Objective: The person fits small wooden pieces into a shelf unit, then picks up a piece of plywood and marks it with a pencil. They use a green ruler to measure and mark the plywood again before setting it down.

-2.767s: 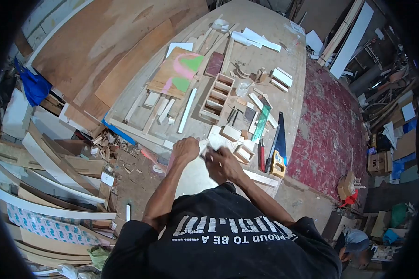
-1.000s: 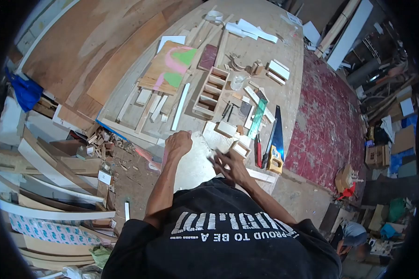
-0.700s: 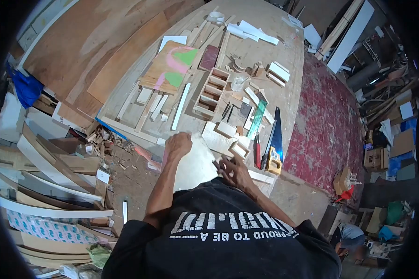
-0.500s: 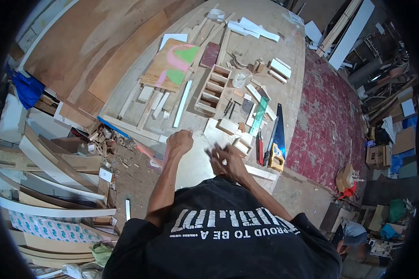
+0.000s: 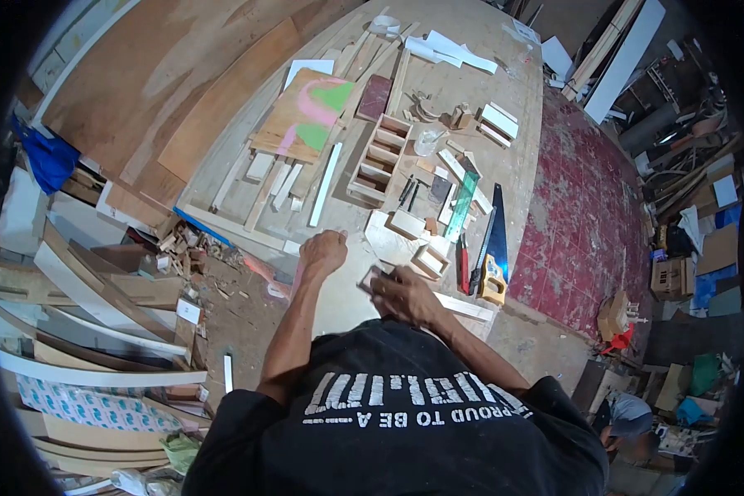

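Note:
My left hand (image 5: 324,253) is closed in a fist over the left side of a pale flat surface (image 5: 339,299) close to my body. My right hand (image 5: 405,295) is curled above the same surface, partly blurred. A small greyish edge shows at its fingertips; I cannot tell what it is. Beyond the right hand stand a small open wooden box (image 5: 430,261) and a pale wood block (image 5: 407,223). A wooden box with several compartments (image 5: 380,159) lies farther off. To the right are a green see-through ruler (image 5: 461,207), a red-handled tool (image 5: 463,263) and a handsaw (image 5: 493,279) with a yellow handle.
A board painted pink and green (image 5: 306,116) lies on the workbench among wood strips. White paper (image 5: 450,51) is at the far end. Curved wooden parts (image 5: 99,364) are stacked at left. Red flooring (image 5: 579,215) borders the bench at right, and another person (image 5: 628,417) is at lower right.
My right hand's fingers have drawn together from a more spread pose, and the hand has shifted slightly. My left hand has barely moved, staying closed.

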Available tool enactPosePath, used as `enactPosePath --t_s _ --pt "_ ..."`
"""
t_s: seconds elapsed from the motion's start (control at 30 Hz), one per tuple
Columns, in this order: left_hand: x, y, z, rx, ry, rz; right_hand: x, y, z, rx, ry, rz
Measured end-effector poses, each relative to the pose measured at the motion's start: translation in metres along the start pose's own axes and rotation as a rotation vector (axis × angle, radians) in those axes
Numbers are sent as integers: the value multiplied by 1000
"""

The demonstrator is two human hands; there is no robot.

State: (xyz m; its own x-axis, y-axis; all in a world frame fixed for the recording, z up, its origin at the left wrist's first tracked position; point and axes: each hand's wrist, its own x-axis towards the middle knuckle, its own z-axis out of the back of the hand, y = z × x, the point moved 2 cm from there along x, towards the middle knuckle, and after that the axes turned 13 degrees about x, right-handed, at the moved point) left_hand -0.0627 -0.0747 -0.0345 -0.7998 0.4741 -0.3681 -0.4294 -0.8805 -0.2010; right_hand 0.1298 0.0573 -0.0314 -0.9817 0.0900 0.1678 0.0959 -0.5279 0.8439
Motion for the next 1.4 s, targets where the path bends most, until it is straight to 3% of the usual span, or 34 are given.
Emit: enactPosePath --t_s 0.03,0.1,0.23,0.27,0.3,0.37,0.43,0.53,0.63,0.77,0.8,0.9,1.03,1.2,1.4 --pt "2 -2 -1 1 -17 -10 -2 2 -2 16 91 41" --pt "6 -5 1 -13 -9 -15 5 -17 8 21 -99 -85" --pt "1 -5 1 -27 -10 -25 0 2 -2 -1 35 70" --pt "4 -6 -1 -18 -52 -16 2 -11 -1 -28 -43 120" --pt "7 -8 2 -30 -57 -16 12 -15 8 -3 -61 -45" --pt "2 -4 3 -30 -17 -15 22 -7 7 -72 -106 15" --pt "3 -3 4 -13 -38 -20 23 4 0 -72 13 83" --pt "5 -10 3 -20 -46 -38 55 -39 2 15 -152 68" --pt "-1 -3 4 -14 -30 -36 84 -31 2 -78 -99 92" --pt "4 10 -2 -23 -24 23 13 -16 1 -61 44 -88" --pt "4 12 -3 -28 -21 29 -16 -15 1 37 9 -3" --pt "3 12 -2 -27 8 18 -55 -16 9 27 30 -55" --pt "4 -3 -6 -10 45 30 3 0 1 44 -96 -114" --pt "5 9 -4 0 27 42 -59 3 3 98 -95 -108" --pt "3 6 0 -33 59 56 0 1 -3 29 -124 -88"
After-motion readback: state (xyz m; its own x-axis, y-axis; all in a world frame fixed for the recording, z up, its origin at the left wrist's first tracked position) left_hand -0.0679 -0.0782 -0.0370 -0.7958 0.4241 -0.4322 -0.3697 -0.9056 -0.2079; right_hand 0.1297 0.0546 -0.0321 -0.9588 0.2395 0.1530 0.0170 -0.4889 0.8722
